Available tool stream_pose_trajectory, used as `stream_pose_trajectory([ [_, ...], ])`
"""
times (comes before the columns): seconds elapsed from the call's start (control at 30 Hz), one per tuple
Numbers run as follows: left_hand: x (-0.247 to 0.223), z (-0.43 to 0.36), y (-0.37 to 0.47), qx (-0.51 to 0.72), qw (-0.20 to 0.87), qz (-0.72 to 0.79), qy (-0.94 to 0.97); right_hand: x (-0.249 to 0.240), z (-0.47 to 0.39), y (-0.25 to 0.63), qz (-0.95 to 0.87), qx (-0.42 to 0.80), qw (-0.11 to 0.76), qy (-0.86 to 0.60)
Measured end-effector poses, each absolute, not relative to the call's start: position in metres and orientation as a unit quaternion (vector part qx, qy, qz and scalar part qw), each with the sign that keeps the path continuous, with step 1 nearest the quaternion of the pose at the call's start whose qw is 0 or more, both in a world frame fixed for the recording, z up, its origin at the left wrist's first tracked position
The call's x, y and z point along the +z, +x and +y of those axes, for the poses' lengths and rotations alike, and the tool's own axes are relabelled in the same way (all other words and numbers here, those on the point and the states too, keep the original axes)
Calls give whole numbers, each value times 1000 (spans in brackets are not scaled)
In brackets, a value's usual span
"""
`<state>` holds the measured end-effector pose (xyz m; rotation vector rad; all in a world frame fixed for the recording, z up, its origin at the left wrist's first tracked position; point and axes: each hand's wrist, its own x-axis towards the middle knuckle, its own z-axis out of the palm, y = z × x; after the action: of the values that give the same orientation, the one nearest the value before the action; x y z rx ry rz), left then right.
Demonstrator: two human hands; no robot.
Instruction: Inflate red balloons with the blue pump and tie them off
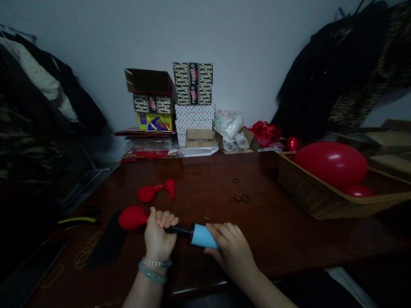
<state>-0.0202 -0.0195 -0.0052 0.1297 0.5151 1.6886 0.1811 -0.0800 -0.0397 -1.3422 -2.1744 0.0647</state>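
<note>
A light blue hand balloon pump (201, 236) with a black nozzle lies level above the table's near edge. My right hand (229, 246) is wrapped round its blue barrel. My left hand (160, 233) is closed round the nozzle end and the neck of a red balloon (132, 217), so the joint between them is hidden. This balloon is only slightly filled and points left. Beyond my left hand lie two flat red balloons, one (148, 193) on its side and another (170, 188) with its neck towards me.
At right stands a wicker basket (308, 199) holding a large inflated red balloon (330, 164). Black rubber bands (239, 199) lie mid-table. A dark flat object (109, 244) and yellowish rubber bands (85, 254) are at left. Stacked boxes (194, 85) line the back wall.
</note>
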Motion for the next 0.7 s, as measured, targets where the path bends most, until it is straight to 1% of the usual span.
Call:
stream_pose_trajectory([
  [0.37, 1, -17, -57, 758, 612, 220, 59, -32, -79, 186, -824, 22, 293, -485],
  [0.57, -10, -17, -45, 758, 618, 201, 58, -38, -78, 192, -819, -6, 296, -491],
  [0.7, -17, -19, -33, 752, 625, 204, 52, -43, -78, 192, -819, 1, 291, -495],
])
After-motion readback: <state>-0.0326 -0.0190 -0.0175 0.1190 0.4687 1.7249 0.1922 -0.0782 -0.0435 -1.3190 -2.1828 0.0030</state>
